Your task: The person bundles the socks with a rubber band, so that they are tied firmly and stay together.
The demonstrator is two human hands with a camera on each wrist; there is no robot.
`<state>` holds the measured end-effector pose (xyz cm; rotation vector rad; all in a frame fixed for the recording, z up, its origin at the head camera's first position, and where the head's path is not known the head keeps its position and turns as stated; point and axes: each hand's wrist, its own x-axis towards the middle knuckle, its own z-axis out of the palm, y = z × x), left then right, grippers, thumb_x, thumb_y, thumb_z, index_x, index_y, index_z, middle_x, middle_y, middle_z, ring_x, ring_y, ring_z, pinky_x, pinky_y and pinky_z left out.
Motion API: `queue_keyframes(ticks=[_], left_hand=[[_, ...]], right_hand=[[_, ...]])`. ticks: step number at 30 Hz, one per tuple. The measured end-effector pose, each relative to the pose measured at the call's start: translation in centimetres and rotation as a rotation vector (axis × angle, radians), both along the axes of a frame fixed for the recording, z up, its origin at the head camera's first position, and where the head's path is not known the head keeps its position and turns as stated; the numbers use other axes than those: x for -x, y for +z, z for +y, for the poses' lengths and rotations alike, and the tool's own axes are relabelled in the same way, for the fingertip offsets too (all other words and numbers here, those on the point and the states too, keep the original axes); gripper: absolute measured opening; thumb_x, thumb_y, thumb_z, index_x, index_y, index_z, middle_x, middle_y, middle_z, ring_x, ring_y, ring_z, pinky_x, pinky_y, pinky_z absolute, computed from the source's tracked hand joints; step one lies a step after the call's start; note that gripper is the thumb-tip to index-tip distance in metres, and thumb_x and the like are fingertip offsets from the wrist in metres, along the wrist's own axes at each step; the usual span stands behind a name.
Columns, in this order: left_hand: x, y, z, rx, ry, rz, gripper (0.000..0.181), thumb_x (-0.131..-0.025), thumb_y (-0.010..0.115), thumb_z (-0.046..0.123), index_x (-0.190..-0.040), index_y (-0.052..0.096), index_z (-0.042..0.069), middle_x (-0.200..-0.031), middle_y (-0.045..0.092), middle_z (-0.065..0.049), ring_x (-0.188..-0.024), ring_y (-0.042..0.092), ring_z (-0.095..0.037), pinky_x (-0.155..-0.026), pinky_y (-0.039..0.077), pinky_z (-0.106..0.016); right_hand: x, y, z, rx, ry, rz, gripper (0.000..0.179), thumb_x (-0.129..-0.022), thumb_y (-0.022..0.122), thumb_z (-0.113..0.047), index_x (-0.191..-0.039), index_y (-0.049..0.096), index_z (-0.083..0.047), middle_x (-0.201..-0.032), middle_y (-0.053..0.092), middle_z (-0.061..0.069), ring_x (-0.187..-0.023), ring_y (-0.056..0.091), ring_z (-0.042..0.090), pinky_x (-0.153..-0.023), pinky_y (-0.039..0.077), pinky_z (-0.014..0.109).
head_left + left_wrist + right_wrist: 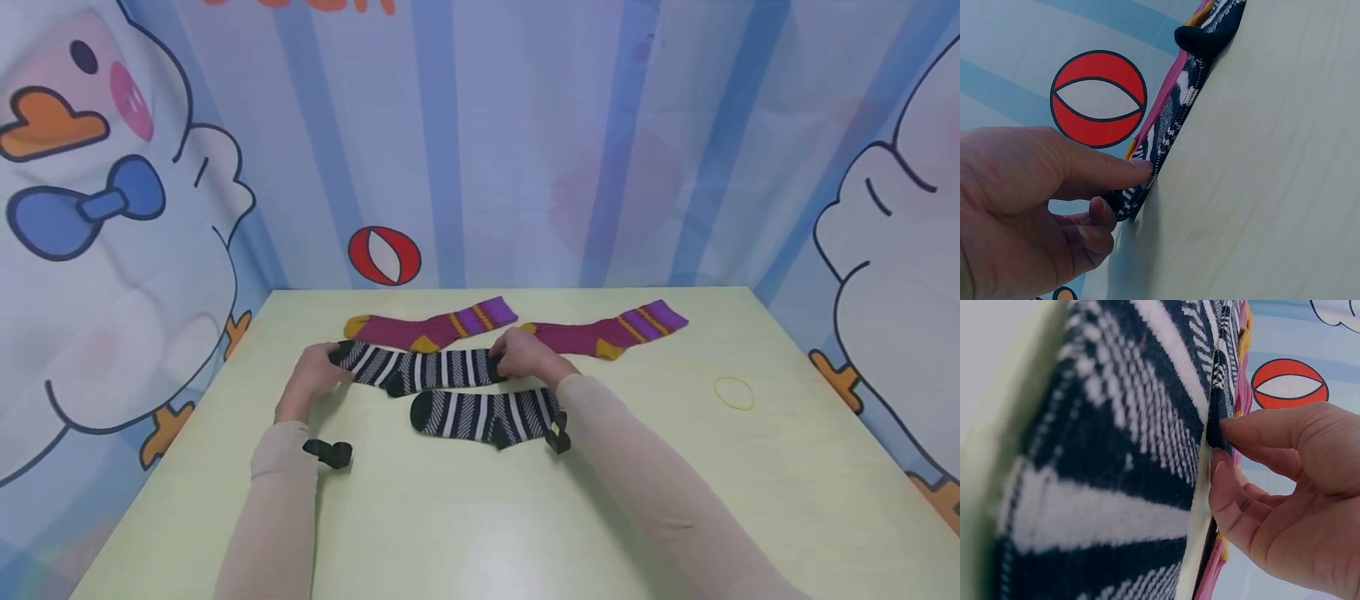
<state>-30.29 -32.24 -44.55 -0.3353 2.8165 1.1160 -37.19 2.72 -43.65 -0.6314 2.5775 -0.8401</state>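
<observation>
Left hand (315, 379) and right hand (527, 356) each pinch one end of the upper striped sock (446, 370) in the head view, so neither is nearer. It lies between them, its long side running left to right, black toe at the left hand and cuff at the right. Its heel bump points toward the person. The lower striped sock (465, 416) lies just in front on the pale, smooth surface (420, 517), its cuff end by the right sleeve (645, 467). Behind are the left maroon sock (397, 331) and the right maroon sock (573, 337), with mustard toes and heels and purple tops. In the left wrist view, the thumb is on the toe end, which looks soft and knitted, with bumpy stitches. In the right wrist view, thumb and finger squeeze the dark cuff. The lower sock looks big and close there, with thick white stripes and fuzzy zigzags.
</observation>
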Motion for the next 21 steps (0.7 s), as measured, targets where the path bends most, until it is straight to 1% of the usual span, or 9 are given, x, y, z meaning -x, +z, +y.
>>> queue_keyframes(ticks=[2, 4, 8, 9, 11, 13, 15, 18, 21], left_hand=[[0.09, -0.05, 0.0, -0.001, 0.004, -0.005, 0.072, -0.091, 0.068, 0.006, -0.15, 0.03, -0.012, -0.149, 0.033, -0.036, -0.138, 0.033, -0.049, -0.113, 0.027, -0.057], [0.1, -0.04, 0.03, 0.002, 0.004, -0.002, 0.073, -0.09, 0.068, 0.006, -0.15, 0.03, -0.012, -0.149, 0.033, -0.037, -0.137, 0.034, -0.049, -0.113, 0.027, -0.057], [0.03, 0.03, 0.13, 0.006, 0.01, -0.006, 0.073, -0.09, 0.068, 0.005, -0.149, 0.03, -0.013, -0.149, 0.033, -0.037, -0.137, 0.034, -0.048, -0.113, 0.027, -0.056], [0.01, 0.03, 0.14, 0.006, 0.014, -0.01, 0.073, -0.09, 0.068, 0.005, -0.149, 0.03, -0.012, -0.149, 0.033, -0.037, -0.138, 0.034, -0.048, -0.113, 0.027, -0.056], [-0.03, 0.06, 0.19, 0.001, 0.021, -0.018, 0.073, -0.091, 0.068, 0.005, -0.15, 0.03, -0.012, -0.15, 0.032, -0.036, -0.138, 0.033, -0.048, -0.113, 0.027, -0.056], [0.02, 0.06, 0.21, -0.001, 0.022, -0.018, 0.072, -0.091, 0.068, 0.005, -0.15, 0.029, -0.011, -0.15, 0.033, -0.036, -0.138, 0.033, -0.048, -0.113, 0.027, -0.056], [0.02, 0.05, 0.23, 0.002, 0.02, -0.016, 0.073, -0.091, 0.068, 0.005, -0.15, 0.03, -0.012, -0.149, 0.033, -0.036, -0.138, 0.034, -0.048, -0.113, 0.028, -0.056], [0.05, 0.05, 0.17, 0.012, 0.008, -0.003, 0.073, -0.09, 0.069, 0.006, -0.149, 0.03, -0.013, -0.149, 0.033, -0.037, -0.137, 0.034, -0.049, -0.113, 0.027, -0.056], [-0.04, 0.05, 0.15, 0.011, 0.006, -0.002, 0.073, -0.09, 0.069, 0.006, -0.149, 0.03, -0.014, -0.148, 0.034, -0.037, -0.137, 0.034, -0.049, -0.113, 0.027, -0.056]], right_hand=[[-0.05, 0.04, 0.0, -0.01, 0.007, 0.015, 0.042, -0.085, 0.064, 0.005, -0.126, 0.067, 0.001, -0.128, 0.064, 0.018, -0.054, 0.049, 0.01, -0.052, 0.044, 0.023], [-0.02, 0.04, -0.02, -0.017, 0.01, 0.022, 0.042, -0.084, 0.064, 0.005, -0.126, 0.067, 0.001, -0.117, 0.068, 0.019, -0.052, 0.046, 0.01, -0.051, 0.042, 0.023], [-0.04, 0.13, -0.2, -0.011, -0.001, 0.004, 0.044, -0.083, 0.062, 0.007, -0.127, 0.066, 0.001, -0.112, 0.068, 0.017, -0.05, 0.041, 0.01, -0.05, 0.04, 0.023], [-0.05, 0.13, -0.25, -0.005, -0.006, -0.009, 0.045, -0.084, 0.062, 0.007, -0.128, 0.065, 0.001, -0.113, 0.067, 0.017, -0.05, 0.04, 0.01, -0.049, 0.039, 0.024], [-0.11, 0.2, -0.32, 0.012, -0.016, -0.032, 0.044, -0.084, 0.061, 0.008, -0.128, 0.064, 0.001, -0.125, 0.063, 0.015, -0.052, 0.041, 0.01, -0.05, 0.038, 0.024], [-0.14, 0.22, -0.34, 0.03, -0.025, -0.057, 0.044, -0.084, 0.06, 0.008, -0.128, 0.064, 0.002, -0.128, 0.061, 0.017, -0.052, 0.039, 0.011, -0.05, 0.037, 0.024], [-0.17, 0.2, -0.37, 0.049, -0.036, -0.073, 0.044, -0.084, 0.059, 0.009, -0.127, 0.064, 0.003, -0.128, 0.06, 0.017, -0.053, 0.037, 0.011, -0.05, 0.036, 0.025], [-0.17, 0.21, -0.51, 0.043, -0.031, -0.047, 0.043, -0.083, 0.059, 0.01, -0.126, 0.065, 0.004, -0.127, 0.062, 0.018, -0.059, 0.041, 0.013, -0.052, 0.037, 0.025], [-0.17, 0.1, -0.77, 0.018, -0.011, 0.013, 0.043, -0.083, 0.058, 0.01, -0.125, 0.065, 0.005, -0.129, 0.062, 0.018, -0.072, 0.049, 0.018, -0.056, 0.038, 0.026]])
